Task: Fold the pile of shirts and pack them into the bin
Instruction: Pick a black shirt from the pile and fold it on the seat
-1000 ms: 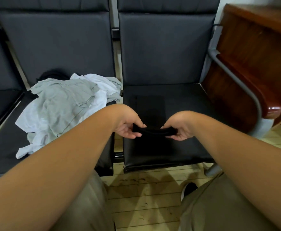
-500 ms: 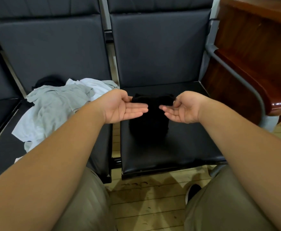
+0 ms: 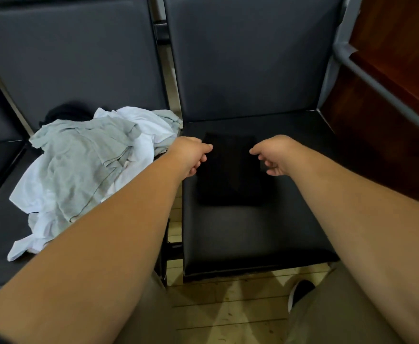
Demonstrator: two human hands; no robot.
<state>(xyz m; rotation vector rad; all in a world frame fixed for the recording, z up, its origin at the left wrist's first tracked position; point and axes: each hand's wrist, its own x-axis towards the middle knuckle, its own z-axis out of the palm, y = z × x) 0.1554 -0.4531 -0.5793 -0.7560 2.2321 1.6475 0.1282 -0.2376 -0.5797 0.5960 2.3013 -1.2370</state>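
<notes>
A folded black shirt (image 3: 229,170) lies flat on the black seat of the right chair (image 3: 253,232). My left hand (image 3: 191,155) is at the shirt's left edge, palm down, with loosely curled fingers. My right hand (image 3: 271,156) mirrors it at the right edge, thumb pointing inward. Neither hand plainly grips the cloth. A loose pile of grey and white shirts (image 3: 87,167) sits on the left chair, with a dark garment (image 3: 64,115) behind it. No bin is in view.
Dark padded chair backs (image 3: 248,58) rise behind both seats. A grey metal armrest (image 3: 377,88) and a brown wooden cabinet (image 3: 397,115) stand close on the right. Pale floor boards (image 3: 228,311) and a shoe (image 3: 300,291) show below, between my knees.
A second ago both hands held the black shirt's near edge. They folded it away, opened palm up, then turned palm down beside the folded shirt. The view shifted slightly.
</notes>
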